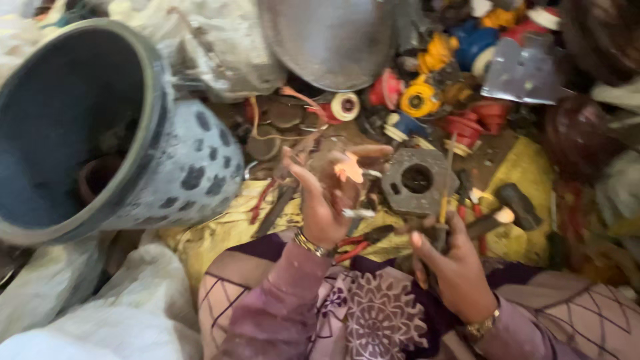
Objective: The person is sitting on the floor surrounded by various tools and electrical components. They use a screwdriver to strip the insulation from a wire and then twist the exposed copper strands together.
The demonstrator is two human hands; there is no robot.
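Note:
My left hand [323,200] is raised palm up with the fingers curled loosely around a small orange and white piece [349,170]. A short metal pin [358,213] lies at the heel of the palm. My right hand [448,263] grips the dark handle of a screwdriver [444,200], whose thin yellowish shaft points up. The shaft's tip is next to a grey metal block with a round hole [417,180], which lies on the yellow cloth [530,170] just past my left hand. The picture is blurred.
A large blue-grey spotted bucket [133,133] lies tipped at the left. A metal pan [327,40] is at the top. Yellow, red and blue plastic parts [420,100] are heaped behind. A hammer [510,203], red-handled pliers [353,245], a metal plate [523,70] and white sacks [87,307] surround me.

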